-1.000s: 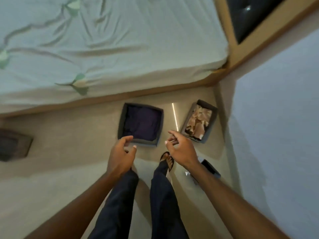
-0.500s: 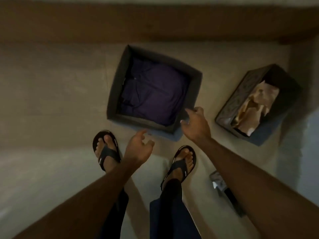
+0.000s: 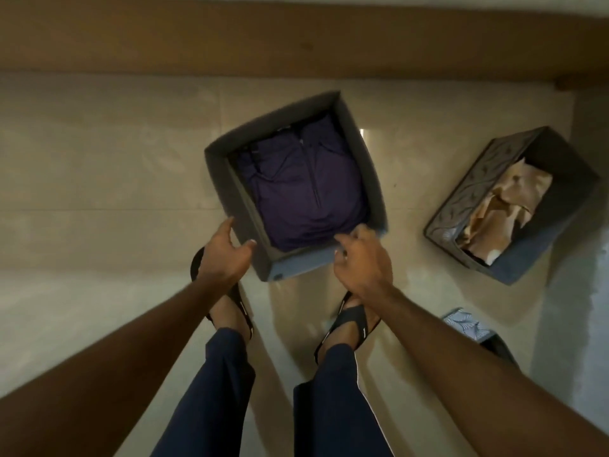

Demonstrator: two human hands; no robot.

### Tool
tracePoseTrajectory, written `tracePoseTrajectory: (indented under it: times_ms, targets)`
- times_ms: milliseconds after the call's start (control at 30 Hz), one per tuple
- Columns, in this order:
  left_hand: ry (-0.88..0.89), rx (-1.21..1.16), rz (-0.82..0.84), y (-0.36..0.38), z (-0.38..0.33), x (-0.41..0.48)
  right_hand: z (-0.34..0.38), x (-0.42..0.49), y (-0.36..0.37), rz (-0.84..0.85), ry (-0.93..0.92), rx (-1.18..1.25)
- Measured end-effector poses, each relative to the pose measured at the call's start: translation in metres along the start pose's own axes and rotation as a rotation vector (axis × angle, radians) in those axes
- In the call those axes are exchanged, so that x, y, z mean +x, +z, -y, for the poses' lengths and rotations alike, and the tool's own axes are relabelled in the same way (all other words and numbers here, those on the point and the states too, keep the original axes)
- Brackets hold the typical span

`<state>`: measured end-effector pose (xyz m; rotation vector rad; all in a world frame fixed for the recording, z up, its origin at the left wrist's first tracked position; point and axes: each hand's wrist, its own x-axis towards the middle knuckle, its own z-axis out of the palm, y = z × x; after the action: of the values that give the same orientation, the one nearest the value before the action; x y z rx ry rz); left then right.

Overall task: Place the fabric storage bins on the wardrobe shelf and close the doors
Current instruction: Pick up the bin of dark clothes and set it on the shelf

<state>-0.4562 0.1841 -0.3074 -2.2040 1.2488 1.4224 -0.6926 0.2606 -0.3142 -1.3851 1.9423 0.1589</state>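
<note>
A grey fabric bin [image 3: 218, 159] with a folded purple garment [image 3: 306, 196] inside sits on the floor just in front of my feet, turned at an angle. My left hand [image 3: 224, 255] clasps its near left corner, thumb on the rim and fingers along the outer wall. My right hand [image 3: 362, 262] curls over the near right corner of the rim. A second bin [image 3: 461, 199], dark with a leaf pattern and holding crumpled beige cloth [image 3: 501, 209], lies to the right, untouched. The wardrobe is out of view.
A wooden bed frame [image 3: 296, 37] runs across the top. A pale wall [image 3: 586, 324] bounds the right side. A small patterned object [image 3: 466, 324] lies on the floor at lower right, beside my right foot [image 3: 349, 324]. The floor is pale tile.
My view dropped from the bed to the floor. Both hands moved forward onto the grey bin's near corners, and the bin has turned clockwise.
</note>
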Motion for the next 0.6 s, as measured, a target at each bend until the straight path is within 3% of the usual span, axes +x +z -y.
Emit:
tracePoseTrajectory:
  times_ms: [100,267,433,600]
  targets:
    - [0.131,0.107,0.009,-0.013,-0.011,0.012,0.005,0.035,-0.016,-0.250,0.068,-0.088]
    - [0.145,0.181,0.062,-0.015,-0.025,0.044,-0.011,0.099,-0.030,-0.053,0.187,0.019]
    - [0.215,0.117,-0.045,-0.007,-0.025,0.034,-0.017,0.089,-0.035,-0.153,0.186,0.050]
    - [0.241,0.179,-0.073,-0.036,-0.026,-0.015,-0.021,0.025,-0.063,-0.122,0.216,0.102]
